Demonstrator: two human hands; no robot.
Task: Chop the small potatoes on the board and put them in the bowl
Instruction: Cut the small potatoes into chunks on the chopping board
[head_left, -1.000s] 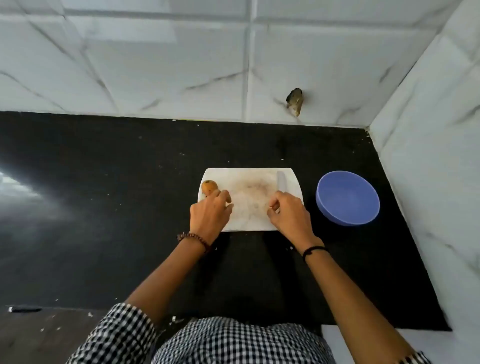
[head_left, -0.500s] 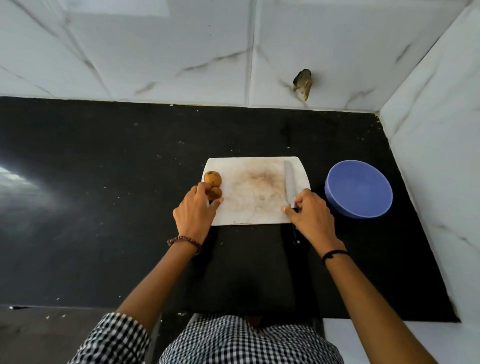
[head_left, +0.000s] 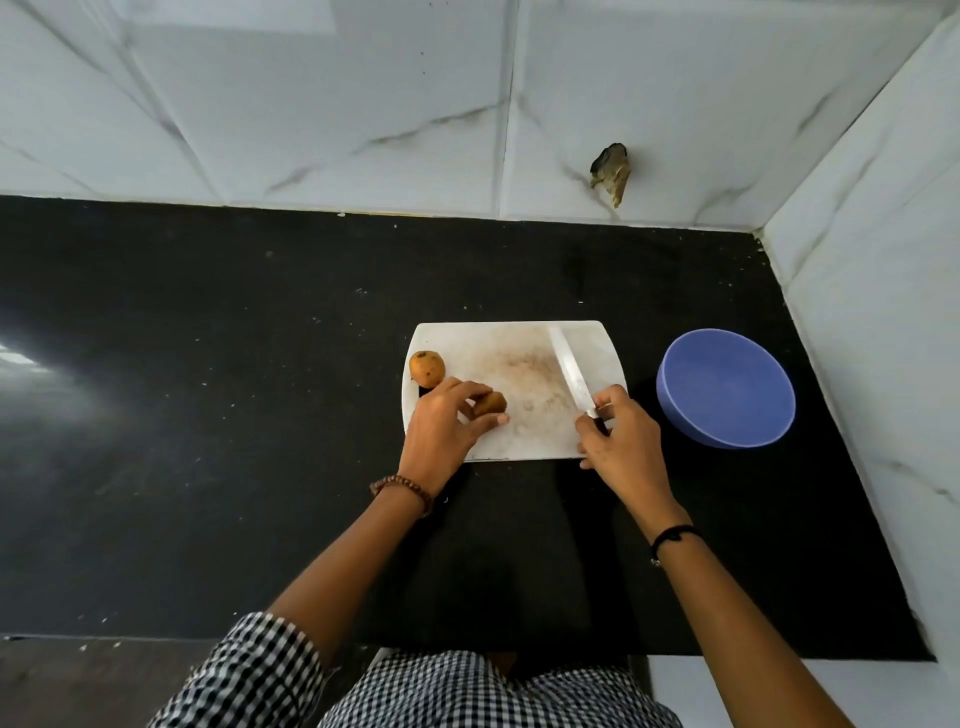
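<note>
A stained white chopping board (head_left: 519, 441) lies on the black counter. One small orange-brown potato (head_left: 427, 368) sits at the board's left edge. My left hand (head_left: 444, 428) pinches a second small potato (head_left: 491, 402) against the board, just right of the first. My right hand (head_left: 621, 434) grips the dark handle of a knife (head_left: 571, 371), whose blade slants up and left over the board's right half. A blue bowl (head_left: 726, 387) stands right of the board; nothing shows inside it.
The black counter (head_left: 234, 415) stretches far to the left, speckled with crumbs. White marble-tiled walls close the back and right side. A brownish lump (head_left: 612, 174) sticks out of the back wall.
My left hand has drawn one potato rightward, away from the other. My right hand has taken the knife handle and tilted the blade up and to the left.
</note>
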